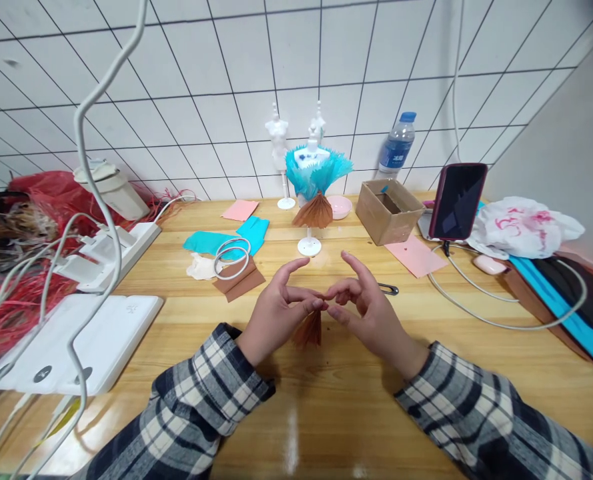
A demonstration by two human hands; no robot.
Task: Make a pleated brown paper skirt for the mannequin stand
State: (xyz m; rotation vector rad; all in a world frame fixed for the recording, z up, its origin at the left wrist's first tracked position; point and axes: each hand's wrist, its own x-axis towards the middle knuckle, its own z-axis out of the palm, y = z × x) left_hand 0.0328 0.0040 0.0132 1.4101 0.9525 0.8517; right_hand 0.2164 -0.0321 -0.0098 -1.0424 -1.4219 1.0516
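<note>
In front of me a small fan of gathered brown crepe paper hangs below my fingertips. My left hand is closed, pinching its top between thumb and fingers. My right hand meets it there, thumb and fingertips drawn together at the same gathered end, index finger raised. Whatever fine thing lies between the fingertips is too small to see. Straight ahead stands a small white dress form, wearing a blue ruffled paper piece and a brown pleated paper piece.
Left of my hands lie white rings, blue paper and brown paper. Black-handled scissors show partly behind my right hand. Farther right are a cardboard box, a propped phone and a cable. A power strip stands left.
</note>
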